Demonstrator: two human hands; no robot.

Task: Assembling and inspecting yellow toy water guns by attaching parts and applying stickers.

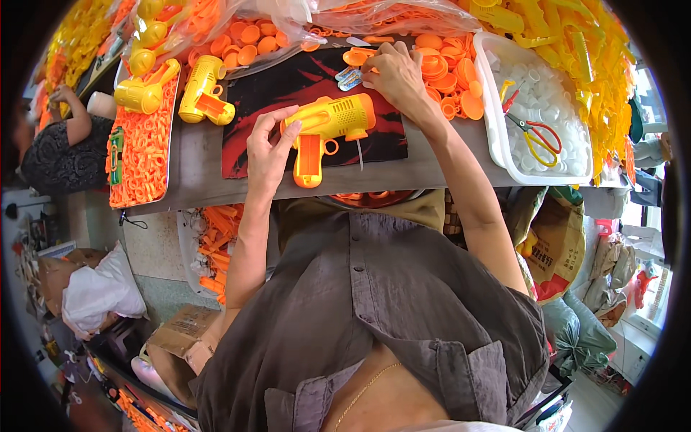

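Note:
A yellow toy gun (327, 119) with an orange muzzle, trigger and open orange handle is in my left hand (270, 147), whose thumb and fingers close on its rear end. A thin white strip hangs under its front. My right hand (396, 75) is stretched to the far edge of the dark red-and-black mat (248, 97), fingers bent downward. Its fingertips are beside a small blue-and-clear piece (349, 78) and flat orange parts (358, 56); what they pinch, if anything, is hidden. Orange round caps (453, 68) are heaped just right of that hand.
Two more yellow toy guns, one upright (203, 90) and one atop an orange-parts tray (140, 162), are at left. A white bin (497, 144) at right holds translucent pieces, with pliers (536, 137) on top. Yellow shells (597, 101) pile behind it. Another person (57, 155) sits far left.

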